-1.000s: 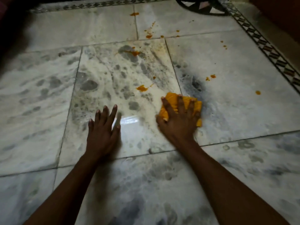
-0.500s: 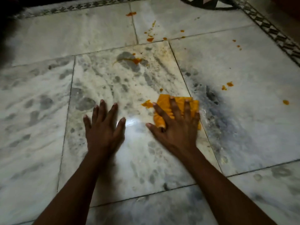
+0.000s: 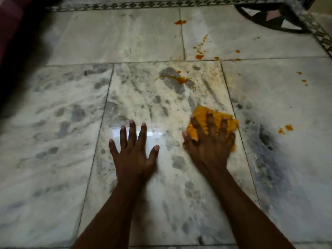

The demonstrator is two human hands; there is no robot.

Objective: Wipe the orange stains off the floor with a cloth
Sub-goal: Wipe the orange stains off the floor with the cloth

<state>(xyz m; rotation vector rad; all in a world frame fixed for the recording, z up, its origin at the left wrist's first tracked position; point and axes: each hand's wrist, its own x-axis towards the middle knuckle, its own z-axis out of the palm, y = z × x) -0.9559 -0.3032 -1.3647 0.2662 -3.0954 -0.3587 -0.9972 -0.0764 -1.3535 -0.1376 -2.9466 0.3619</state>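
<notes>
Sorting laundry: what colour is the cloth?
Orange-yellow cloth, under the right hand; head view.

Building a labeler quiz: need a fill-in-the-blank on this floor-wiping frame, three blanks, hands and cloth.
1. The orange cloth lies under the ____ hand.
2. The left hand rests flat on the ____, fingers spread, holding nothing.
3. The smeared stain beyond the cloth is ____ in colour.

Missing words: right; floor; orange
</notes>
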